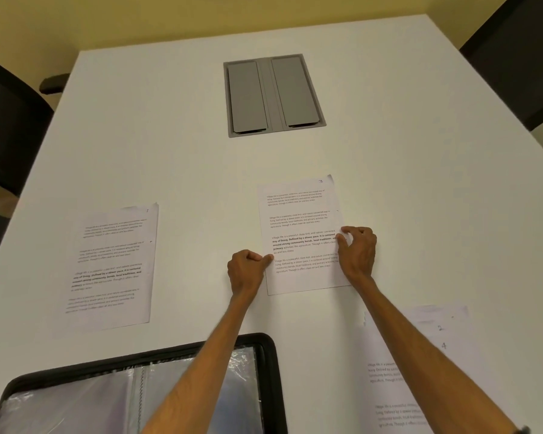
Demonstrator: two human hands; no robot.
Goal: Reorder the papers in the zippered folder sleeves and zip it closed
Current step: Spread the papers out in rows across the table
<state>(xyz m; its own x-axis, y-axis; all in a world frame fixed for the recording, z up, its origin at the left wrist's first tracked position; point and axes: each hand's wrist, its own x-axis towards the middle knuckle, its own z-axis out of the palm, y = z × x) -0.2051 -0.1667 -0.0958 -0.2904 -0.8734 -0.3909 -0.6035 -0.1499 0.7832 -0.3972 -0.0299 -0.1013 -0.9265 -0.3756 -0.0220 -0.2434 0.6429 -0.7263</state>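
Note:
A printed sheet marked 3 (298, 214) lies flat in the middle of the white table (420, 151). My left hand (246, 270) pinches its left edge and my right hand (356, 252) pinches its right edge. Another printed sheet (113, 264) lies to the left. At the right, partly under my right forearm, lie overlapping sheets marked 2 and 4 (420, 355). The black zippered folder (270, 364) lies open at the near edge, its clear plastic sleeves (76, 399) showing, partly hidden by my left forearm.
A grey cable hatch with two flaps (273, 95) is set into the table further back. Dark chairs stand at the far left (10, 120) and far right (521, 64). A yellow wall runs behind.

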